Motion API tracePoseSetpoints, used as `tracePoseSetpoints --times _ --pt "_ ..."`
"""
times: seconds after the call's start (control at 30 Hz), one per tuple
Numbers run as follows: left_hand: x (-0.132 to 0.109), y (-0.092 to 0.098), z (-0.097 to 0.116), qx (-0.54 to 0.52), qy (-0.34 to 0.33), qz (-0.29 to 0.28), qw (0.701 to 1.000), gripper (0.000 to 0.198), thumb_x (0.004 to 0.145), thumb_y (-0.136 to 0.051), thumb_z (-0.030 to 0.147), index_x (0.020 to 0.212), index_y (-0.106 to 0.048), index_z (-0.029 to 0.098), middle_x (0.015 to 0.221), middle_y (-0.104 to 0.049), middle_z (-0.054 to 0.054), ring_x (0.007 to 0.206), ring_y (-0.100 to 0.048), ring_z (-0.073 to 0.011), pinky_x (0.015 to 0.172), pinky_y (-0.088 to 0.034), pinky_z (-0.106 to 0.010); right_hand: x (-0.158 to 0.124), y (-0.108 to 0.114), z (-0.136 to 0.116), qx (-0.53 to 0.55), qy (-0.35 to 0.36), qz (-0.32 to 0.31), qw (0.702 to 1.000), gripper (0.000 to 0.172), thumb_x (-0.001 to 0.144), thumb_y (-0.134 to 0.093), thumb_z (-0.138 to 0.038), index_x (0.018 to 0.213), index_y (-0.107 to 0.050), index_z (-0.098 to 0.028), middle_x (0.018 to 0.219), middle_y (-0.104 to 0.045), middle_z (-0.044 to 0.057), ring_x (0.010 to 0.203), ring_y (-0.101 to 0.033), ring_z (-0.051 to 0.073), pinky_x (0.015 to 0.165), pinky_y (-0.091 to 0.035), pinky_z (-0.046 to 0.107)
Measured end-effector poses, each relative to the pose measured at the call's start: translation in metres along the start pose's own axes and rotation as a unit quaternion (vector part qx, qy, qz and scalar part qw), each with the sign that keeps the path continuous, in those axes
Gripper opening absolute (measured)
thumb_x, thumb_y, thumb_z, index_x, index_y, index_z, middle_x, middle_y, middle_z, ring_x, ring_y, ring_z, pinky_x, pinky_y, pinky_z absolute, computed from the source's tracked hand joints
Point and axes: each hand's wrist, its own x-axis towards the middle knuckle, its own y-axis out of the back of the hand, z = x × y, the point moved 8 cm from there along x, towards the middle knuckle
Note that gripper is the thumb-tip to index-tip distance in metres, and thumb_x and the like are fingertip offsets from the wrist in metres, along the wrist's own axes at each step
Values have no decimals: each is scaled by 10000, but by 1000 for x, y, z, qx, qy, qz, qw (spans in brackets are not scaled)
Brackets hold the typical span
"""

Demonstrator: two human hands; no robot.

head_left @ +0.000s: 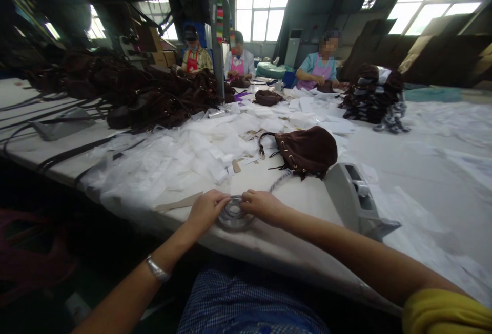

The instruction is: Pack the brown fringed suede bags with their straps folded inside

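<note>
At the table's front edge lies a round coil (235,216) of shiny, greyish strip that looks wrapped in clear plastic. My left hand (207,208) pinches its left rim between thumb and fingers. My right hand (261,205) is closed on the coil's upper right side, fingertips over its inner edge. Beyond my right hand, a twisted plastic-wrapped strip (280,180) runs up to a dark brown drawstring bag (309,150) lying on its side. Whether it joins the coil is hidden by my hand.
A grey tape dispenser (351,195) stands right of the bag. White plastic sheets (184,154) cover the left middle, near a cardboard strip (179,203). Brown bags are heaped (154,93) at left and stacked (372,93) at right. Several people sit across the table by a post (216,42).
</note>
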Motion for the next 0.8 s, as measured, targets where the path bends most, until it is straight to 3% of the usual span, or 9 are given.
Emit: tracePoseSetpoints --times 0.3,0.47,0.7,0.8 --pt "-10 -3 -8 -19 21 -31 999 338 913 -512 373 1129 -734 238 1004 -732 -66 941 -659 -217 845 -477 -302 -3 18 11 119 -2 -38 992 204 961 -554 -270 1092 -707 -234 1057 -685 38 828 -629 151 705 -418 234" --pt "-16 -3 -13 -36 8 -62 997 353 886 -521 298 1178 -708 234 1026 -729 -66 965 -653 -213 859 -481 -296 3 16 9 62 -4 -71 996 201 937 -559 -259 1036 -733 -276 987 -716 11 784 -640 168 580 -349 240" --pt "-26 13 -14 19 9 -22 1000 331 894 -492 268 1111 -734 203 954 -717 -84 873 -643 -211 809 -469 -299 6 11 0 6 -14 -108 994 186 929 -577 -326 1049 -717 -306 1031 -726 -6 851 -655 173 586 -328 239" --pt "-31 15 -9 37 11 -41 998 310 887 -490 242 1035 -758 194 900 -714 -84 851 -640 -211 786 -452 -291 6 11 -4 -14 -21 -102 995 190 945 -559 -313 1054 -712 -283 1048 -725 17 880 -663 191 602 -348 249"
